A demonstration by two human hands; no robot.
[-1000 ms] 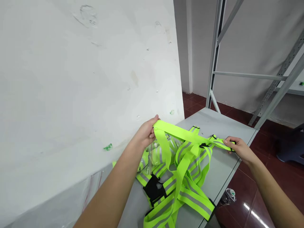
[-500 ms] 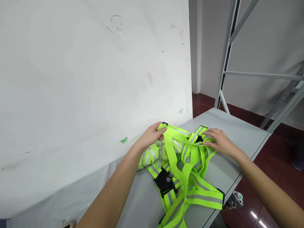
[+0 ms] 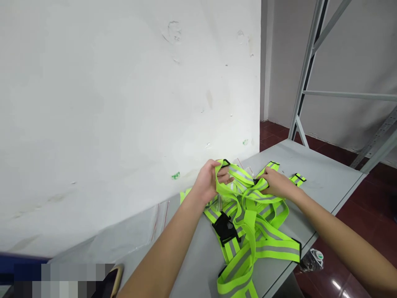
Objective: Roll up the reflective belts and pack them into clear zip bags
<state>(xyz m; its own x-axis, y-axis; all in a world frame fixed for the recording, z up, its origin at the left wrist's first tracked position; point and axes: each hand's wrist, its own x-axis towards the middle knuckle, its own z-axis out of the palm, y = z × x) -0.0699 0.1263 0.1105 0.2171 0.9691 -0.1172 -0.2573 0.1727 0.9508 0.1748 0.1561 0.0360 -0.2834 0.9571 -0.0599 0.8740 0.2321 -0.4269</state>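
Note:
A tangle of neon yellow-green reflective vest straps [image 3: 263,248] with grey stripes lies on the grey table, its lower end near the front edge. My left hand [image 3: 208,182] has hold of a raised strap loop, close to a small black slider; some of its fingers pass through the loop. To the right, my right hand [image 3: 279,183] pinches the bunched straps, its fingertips partly hidden among them. A large black buckle [image 3: 226,229] lies on the straps below my left hand. Behind the straps, clear plastic bags are partly covered.
The grey table [image 3: 322,165] runs along a white wall panel [image 3: 124,103]. Clear plastic bags [image 3: 133,227] lie at the wall's foot, left of my forearm. A phone [image 3: 116,279] is at the lower left. A metal frame [image 3: 307,70] stands behind; a plastic bottle [image 3: 312,260] is below the table edge.
My left hand has turned, and the strap loop in it has opened out. My right hand has closed from spread fingers onto the straps. The view has shifted slightly left.

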